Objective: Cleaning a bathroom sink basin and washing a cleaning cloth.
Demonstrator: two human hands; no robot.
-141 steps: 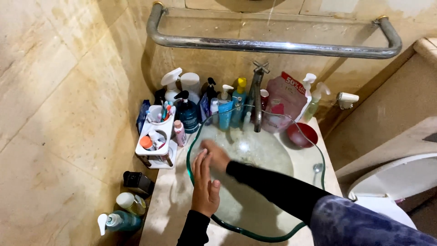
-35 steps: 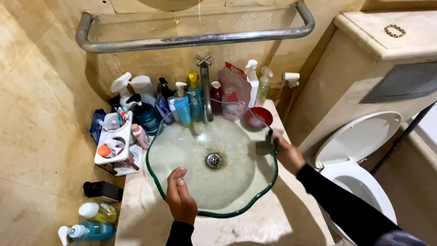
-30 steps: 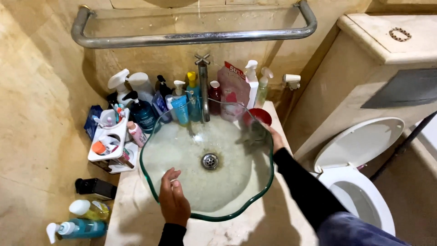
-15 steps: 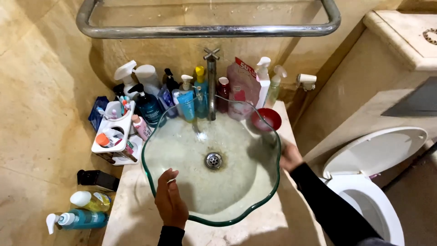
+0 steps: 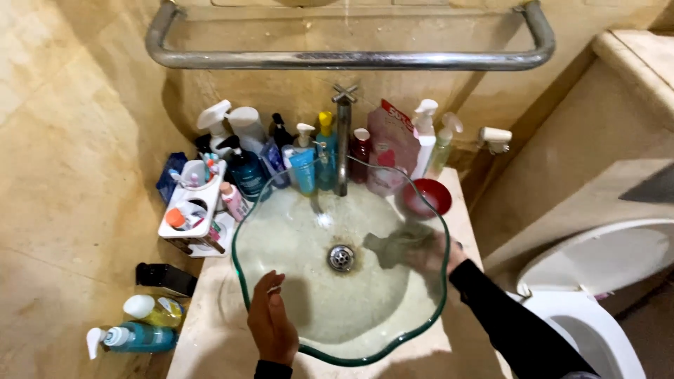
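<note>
A clear glass basin (image 5: 242, 281) with a wavy green rim sits on a beige marble counter (image 5: 210, 330). My left hand (image 5: 270, 324) rests flat on the near rim and holds nothing. My right hand (image 5: 433, 254) is at the bowl's right side, blurred, gripping a grey cloth (image 5: 390, 245) pressed against the glass just right of the metal drain (image 5: 341, 257). A tall chrome tap (image 5: 342, 144) stands at the back of the bowl.
Several pump and spray bottles (image 5: 309, 151) crowd the back wall. A white toothbrush holder (image 5: 189, 214) stands at left, a red bowl (image 5: 426, 197) at right. More bottles (image 5: 133, 337) sit low on the left. A chrome rail (image 5: 351, 60) runs overhead. A toilet (image 5: 604, 281) stands at right.
My right hand with the cloth has moved from the basin's right rim inward toward the drain. The left hand has stayed on the near rim. The view has shifted slightly.
</note>
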